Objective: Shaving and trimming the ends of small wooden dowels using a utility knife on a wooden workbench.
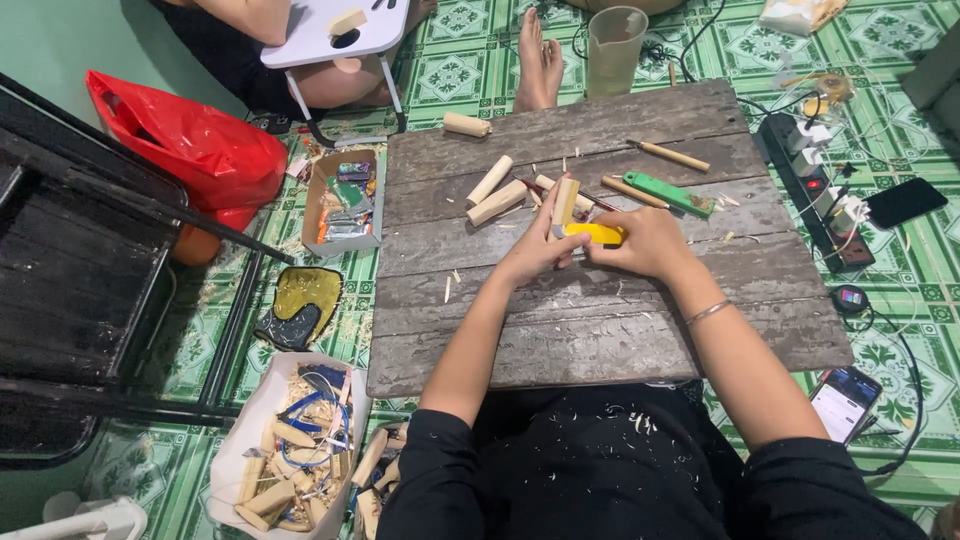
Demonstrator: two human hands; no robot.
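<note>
Containers first. A cardboard box (343,200) on the floor left of the tabletop (600,320) holds small colourful packets. A white bag (285,455) at lower left is full of cut wood pieces, shavings and some blue cord. A red plastic bag (190,145) sits further up the left side; its contents are hidden. A clear plastic jug (614,48) stands on the floor beyond the far edge of the tabletop.

Object in hand: a pale wooden stick (564,202), short and round, held upright to slightly tilted over the middle of the tabletop. Left hand (538,250) has its fingers clamped around the lower end of the stick. Right hand (650,243) has its fingers closed around a yellow-handled knife (596,234), which lies just beside the base of the stick; the blade is too small to make out.

Surroundings on the tabletop: three more wooden sticks (492,190) lie left of the hands, thin dowels (668,155) and a green-handled knife (670,194) lie behind them, with shavings scattered around. A power strip (812,185) and a black phone (905,202) lie on the floor at right, and a second phone (845,400) lies near the right elbow. Another person's bare feet (540,60) rest at the far side. Nothing stands between the hands and the stick
</note>
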